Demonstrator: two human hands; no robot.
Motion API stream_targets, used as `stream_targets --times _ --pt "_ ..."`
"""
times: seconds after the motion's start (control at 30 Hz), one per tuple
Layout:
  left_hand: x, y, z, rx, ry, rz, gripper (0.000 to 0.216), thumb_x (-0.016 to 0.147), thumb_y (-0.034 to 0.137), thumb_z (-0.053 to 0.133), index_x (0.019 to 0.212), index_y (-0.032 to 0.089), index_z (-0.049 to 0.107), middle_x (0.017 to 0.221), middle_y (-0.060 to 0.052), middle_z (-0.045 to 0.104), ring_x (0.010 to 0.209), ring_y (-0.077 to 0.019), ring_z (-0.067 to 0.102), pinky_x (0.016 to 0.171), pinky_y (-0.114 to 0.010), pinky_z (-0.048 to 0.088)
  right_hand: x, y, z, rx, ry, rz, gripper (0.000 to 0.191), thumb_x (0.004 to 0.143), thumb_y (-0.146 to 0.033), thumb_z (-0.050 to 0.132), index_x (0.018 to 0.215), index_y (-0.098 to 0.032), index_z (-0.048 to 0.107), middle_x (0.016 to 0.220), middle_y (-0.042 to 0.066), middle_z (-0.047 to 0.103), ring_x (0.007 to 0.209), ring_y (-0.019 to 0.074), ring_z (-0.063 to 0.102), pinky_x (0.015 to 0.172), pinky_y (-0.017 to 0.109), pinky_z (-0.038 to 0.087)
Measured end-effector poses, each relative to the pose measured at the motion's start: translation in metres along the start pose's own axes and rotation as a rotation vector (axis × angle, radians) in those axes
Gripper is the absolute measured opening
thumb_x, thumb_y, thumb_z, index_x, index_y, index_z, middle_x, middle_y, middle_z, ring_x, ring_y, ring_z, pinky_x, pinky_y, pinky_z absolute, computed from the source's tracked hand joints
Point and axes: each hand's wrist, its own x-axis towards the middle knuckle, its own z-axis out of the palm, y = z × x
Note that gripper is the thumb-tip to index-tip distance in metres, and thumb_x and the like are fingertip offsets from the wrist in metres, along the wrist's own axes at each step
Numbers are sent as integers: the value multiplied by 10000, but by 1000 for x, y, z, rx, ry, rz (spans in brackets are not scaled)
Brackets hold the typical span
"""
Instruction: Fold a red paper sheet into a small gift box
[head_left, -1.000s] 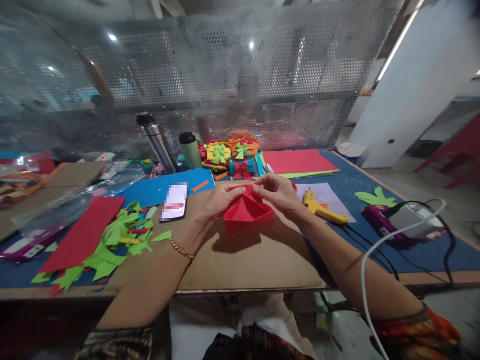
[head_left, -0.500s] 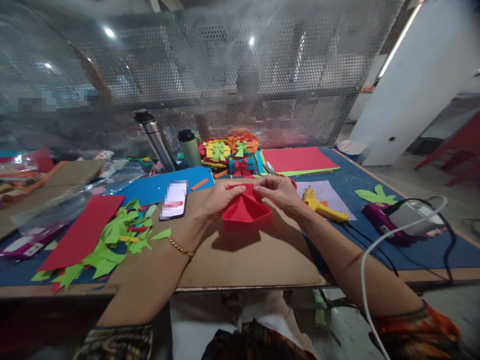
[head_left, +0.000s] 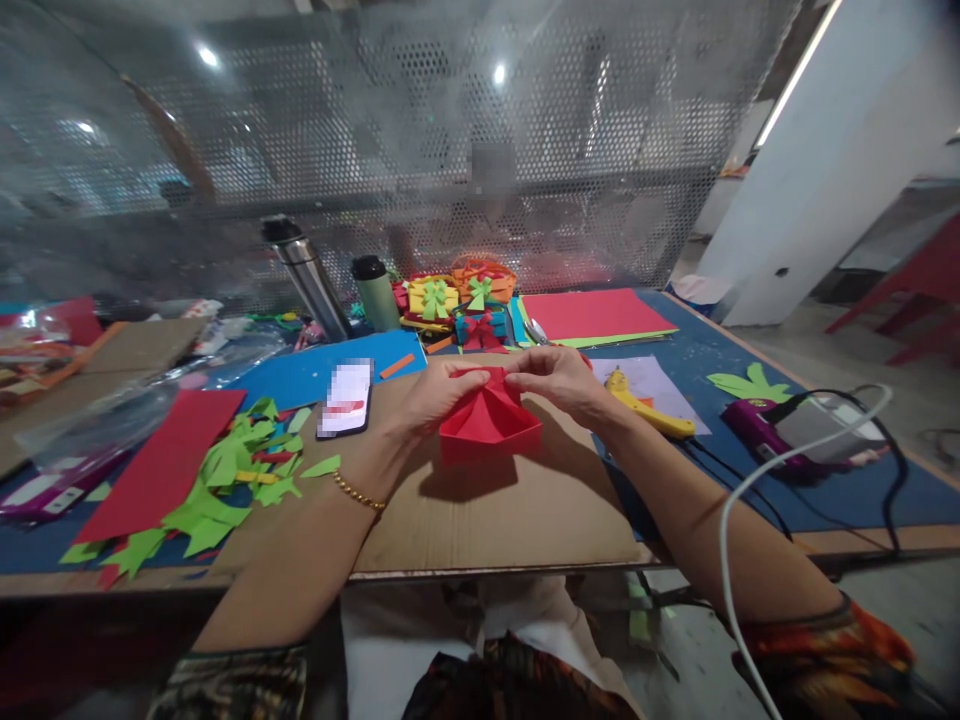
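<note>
A red folded paper box rests on a brown cardboard sheet in the middle of the table. My left hand grips its far left rim, fingers pinched on the paper. My right hand pinches the far right rim at the top fold. Both wrists lie low over the cardboard. A gold bracelet sits on my left wrist.
A phone lies left of the box, beside green paper scraps and a red sheet. Two flasks and finished paper boxes stand behind. A yellow glue gun, a purple tool and cables lie right.
Both hands stay pinched on the red box's far rim, shifting only slightly. The view has drifted a little.
</note>
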Motion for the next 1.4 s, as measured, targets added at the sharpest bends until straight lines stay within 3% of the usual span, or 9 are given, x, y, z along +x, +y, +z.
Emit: stream_targets --times 0.33,0.63,1.0,1.4 --pt "-2 3 -1 100 -24 -47 150 798 247 698 678 157 698 645 -26 694 574 -124 604 536 -232 433 -1 -6 -7 -61 -88 36 322 656 -433 863 770 -173 713 713 10 684 673 128 595 645 287 467" --pt "-4 4 4 156 -4 -34 177 829 226 639 674 153 687 678 -28 701 563 -112 595 529 -228 416 1 2 -2 -46 -51 13 412 661 -548 852 741 -180 684 703 8 667 665 122 578 645 287 460" --pt "-4 7 1 257 -56 -50 180 813 262 656 669 162 699 658 -28 669 584 -124 580 533 -246 390 3 -3 -10 -57 -161 34 439 624 -551 893 719 -168 701 674 5 663 645 121 573 639 290 467" --pt "-6 8 0 215 -95 -88 161 835 278 683 720 169 709 677 -12 674 576 -103 563 526 -224 384 3 -3 -15 -75 -228 24 407 667 -532 884 745 -171 712 700 9 686 672 127 592 661 290 480"
